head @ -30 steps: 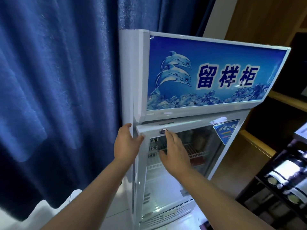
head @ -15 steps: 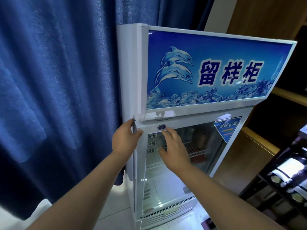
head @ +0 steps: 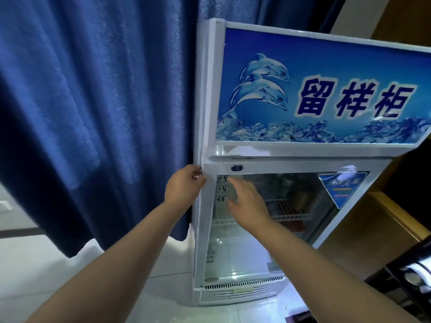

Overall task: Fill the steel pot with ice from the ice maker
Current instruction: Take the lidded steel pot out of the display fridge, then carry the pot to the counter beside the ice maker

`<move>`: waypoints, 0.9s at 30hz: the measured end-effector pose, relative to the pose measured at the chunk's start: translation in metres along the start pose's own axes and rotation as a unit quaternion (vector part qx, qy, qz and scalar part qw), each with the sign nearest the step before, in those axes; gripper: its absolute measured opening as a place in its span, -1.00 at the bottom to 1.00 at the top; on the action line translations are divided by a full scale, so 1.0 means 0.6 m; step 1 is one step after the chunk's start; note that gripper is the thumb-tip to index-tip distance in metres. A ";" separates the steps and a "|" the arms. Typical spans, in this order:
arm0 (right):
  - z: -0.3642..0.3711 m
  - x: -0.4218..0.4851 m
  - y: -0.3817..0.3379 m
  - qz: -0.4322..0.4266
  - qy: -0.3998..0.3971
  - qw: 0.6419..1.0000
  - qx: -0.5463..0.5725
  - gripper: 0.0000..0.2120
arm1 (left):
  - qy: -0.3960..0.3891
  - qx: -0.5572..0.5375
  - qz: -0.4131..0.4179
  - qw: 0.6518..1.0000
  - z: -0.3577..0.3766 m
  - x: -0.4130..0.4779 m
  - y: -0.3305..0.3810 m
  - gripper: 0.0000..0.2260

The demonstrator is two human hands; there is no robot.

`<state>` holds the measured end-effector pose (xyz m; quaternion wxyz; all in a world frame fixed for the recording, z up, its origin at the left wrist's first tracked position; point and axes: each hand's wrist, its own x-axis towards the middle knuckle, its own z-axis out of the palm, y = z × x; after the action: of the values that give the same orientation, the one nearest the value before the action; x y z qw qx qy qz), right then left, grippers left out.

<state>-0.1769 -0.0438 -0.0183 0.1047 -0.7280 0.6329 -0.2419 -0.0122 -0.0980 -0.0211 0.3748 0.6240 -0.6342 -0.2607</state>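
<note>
Blue curtain (head: 93,101) hangs across the left of the view, reaching almost to the pale tiled floor (head: 77,271). Just beside it, on the right, stands a white cabinet (head: 210,89) with a glass door (head: 268,229) and a blue sign (head: 326,96) on top showing two dolphins and large dark characters. Wooden shelving (head: 384,220) sits to the right of the cabinet, and a dark rack (head: 415,276) shows at the lower right edge.

Both bare arms reach up from the bottom of the view to the door's upper left corner. The left hand (head: 183,188) is at the door's left edge, its fingers (head: 196,174) curled and clenched onto that edge just under the sign. The right hand (head: 248,201) lies against the glass near the small labels (head: 221,188) on the inside left, with fingers spread and released, holding nothing; it is somewhat blurred. A small dark lock (head: 236,168) sits on the door frame above the right hand. The door looks shut or very nearly so; I cannot tell whether a gap has opened.

Behind the glass are wire shelves (head: 289,206) with some dim containers, too unclear to name. The steel pot is not clearly in view, and no ice can be made out.
</note>
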 end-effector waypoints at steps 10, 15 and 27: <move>0.061 -0.004 -0.049 -0.062 -0.079 0.989 0.109 -0.68 | 0.038 0.024 -0.086 0.995 -0.051 -0.128 -0.062 -0.91; 0.116 -0.027 -0.118 -0.108 -0.134 0.977 0.125 -0.68 | 0.064 0.008 -0.139 0.988 -0.111 -0.203 -0.108 -0.88; 0.222 -0.095 -0.372 -0.255 -0.260 0.916 0.167 -0.69 | 0.210 0.046 -0.241 0.946 -0.329 -0.368 -0.215 -0.89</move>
<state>0.0773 0.0307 -0.0432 0.3202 -0.8740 0.3262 -0.1648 0.2094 0.1362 -0.0420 0.3964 0.8154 -0.3832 -0.1766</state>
